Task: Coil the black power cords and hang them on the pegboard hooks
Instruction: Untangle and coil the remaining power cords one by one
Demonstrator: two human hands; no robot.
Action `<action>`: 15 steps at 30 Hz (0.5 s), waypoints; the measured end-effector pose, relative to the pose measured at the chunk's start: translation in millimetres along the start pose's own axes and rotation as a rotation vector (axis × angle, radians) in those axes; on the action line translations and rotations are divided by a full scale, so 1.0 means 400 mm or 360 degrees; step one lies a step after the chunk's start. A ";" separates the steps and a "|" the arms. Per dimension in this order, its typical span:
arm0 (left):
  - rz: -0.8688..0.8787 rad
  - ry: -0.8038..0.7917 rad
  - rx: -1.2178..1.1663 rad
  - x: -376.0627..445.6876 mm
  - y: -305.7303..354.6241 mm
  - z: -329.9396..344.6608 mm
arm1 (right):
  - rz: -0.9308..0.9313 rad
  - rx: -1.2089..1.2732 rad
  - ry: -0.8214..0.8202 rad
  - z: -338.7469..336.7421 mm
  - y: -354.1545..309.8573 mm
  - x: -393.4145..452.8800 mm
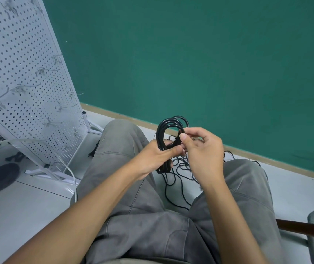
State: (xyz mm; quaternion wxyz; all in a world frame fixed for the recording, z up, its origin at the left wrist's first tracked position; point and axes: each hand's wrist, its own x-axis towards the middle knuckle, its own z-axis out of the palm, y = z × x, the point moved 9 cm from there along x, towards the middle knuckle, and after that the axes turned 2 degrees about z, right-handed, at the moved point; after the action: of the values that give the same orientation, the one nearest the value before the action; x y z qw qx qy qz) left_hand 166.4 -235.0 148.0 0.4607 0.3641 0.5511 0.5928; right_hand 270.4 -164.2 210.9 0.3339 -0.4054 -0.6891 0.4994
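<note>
Left hand [155, 159] grips the coiled cord [163, 134] mid-frame, fingers curled round the bundle. Right hand [202, 151] pinches a strand at the coil's 3 o'clock. Loose cord [181, 180] trails to 6 o'clock between the knees. Advice: keep loops even, feed slack steadily, avoid kinks. Pegboard [24, 82], hooks [47, 70] at 10 o'clock.

Pale grey floor [28, 216] meets a green wall. White pegboard stand [24, 77] with its feet on the floor at left, leaning in view. Loose black cords [179, 180] tangled on the floor between the person's knees. White cable [70, 170] trails across the floor by the stand's base.
</note>
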 end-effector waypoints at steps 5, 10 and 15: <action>0.0064 0.0060 0.0295 0.006 -0.003 -0.015 | 0.0027 0.0054 0.0203 -0.015 -0.005 -0.003; 0.0095 0.0084 0.0263 0.006 0.010 -0.015 | -0.0088 -0.0539 -0.0026 0.004 -0.022 0.008; 0.0032 -0.0103 0.0241 -0.006 0.006 0.011 | -0.0029 -0.0299 -0.0388 0.033 -0.006 0.029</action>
State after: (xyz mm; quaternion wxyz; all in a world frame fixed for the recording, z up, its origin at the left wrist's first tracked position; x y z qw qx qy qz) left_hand 170.9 -235.7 151.0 0.4435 0.4225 0.5754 0.5419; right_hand 253.4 -159.7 210.2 0.2128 -0.3650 -0.7717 0.4753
